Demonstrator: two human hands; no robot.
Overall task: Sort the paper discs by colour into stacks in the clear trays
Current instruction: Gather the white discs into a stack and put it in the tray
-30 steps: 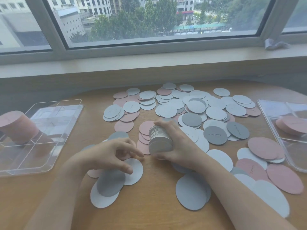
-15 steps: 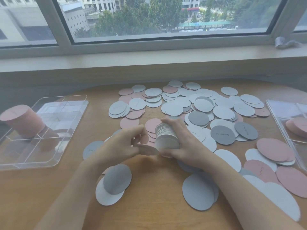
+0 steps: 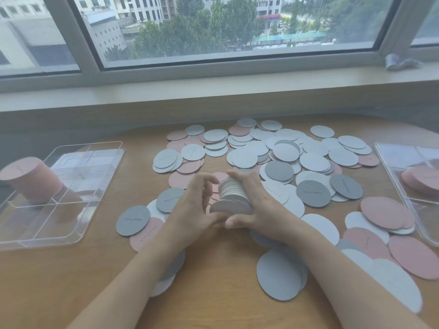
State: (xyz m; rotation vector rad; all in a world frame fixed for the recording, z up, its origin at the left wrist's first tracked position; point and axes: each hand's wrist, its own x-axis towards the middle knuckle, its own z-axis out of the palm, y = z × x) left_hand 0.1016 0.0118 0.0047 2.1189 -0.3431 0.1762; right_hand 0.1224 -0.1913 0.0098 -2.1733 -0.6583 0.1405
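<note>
At the far left a clear divided tray sits on the wooden worktop, holding a tall stack of pink discs in its rear left compartment. Right of it lie loose paper discs; a dark grey disc bears handwriting that seems to read "Good luck", seen upside down, overlapping a pink disc with script too small to read. The left hand has curled fingers touching the left edge of a stack of light grey discs, which is held on edge just above the worktop at centre. The right hand grips that stack from the right, thumb under its near end and fingers over the far end. Behind lies a scattered pile of white, grey and pink discs. Another dark grey disc carries similar handwriting. At the far right a second clear tray holds a low pink stack.
</note>
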